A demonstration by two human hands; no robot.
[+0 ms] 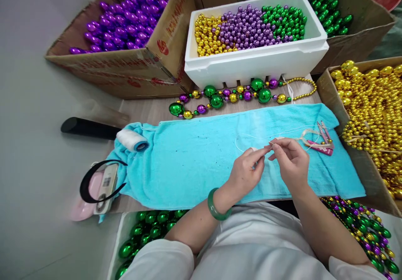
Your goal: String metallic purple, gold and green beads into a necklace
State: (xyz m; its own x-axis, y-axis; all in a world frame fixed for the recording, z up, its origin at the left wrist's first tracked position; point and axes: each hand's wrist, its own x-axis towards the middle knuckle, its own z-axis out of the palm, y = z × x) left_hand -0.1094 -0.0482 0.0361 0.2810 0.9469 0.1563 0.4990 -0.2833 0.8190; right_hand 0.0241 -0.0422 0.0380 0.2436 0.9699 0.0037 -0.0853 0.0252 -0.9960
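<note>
Lap: white cloth garment lying nearest, with glossy green balls point(147, 225) in a tray on the left and mixed bead strands point(361, 225) on the right.
Left hand point(246, 171): wearing one smooth green bangle point(216, 206), fingertips pinching together on thin white thread point(251, 137).
Right hand point(292, 160): fingertips pinching the same thread, meeting the left hand's tips over the towel.
Thread: lying in a loose loop on the towel just beyond the hands, hard to follow further.
Towel point(194, 154): one turquoise terry cloth, spreading flat across the table.
Snips point(323, 140): one small pink pair, resting on the towel just right of the hands.
Spool point(132, 140): one white cylinder, sitting on the towel's left end.
Necklace point(232, 96): one finished strand of round green, gold and purple beads, lying beyond the towel.
Foam box point(254, 60): white, rectangular, holding small round beads in three colour patches.
Cartons: three cardboard ones in view, holding purple ovals point(122, 22), green ovals point(329, 8) and gold beads point(373, 104).
</note>
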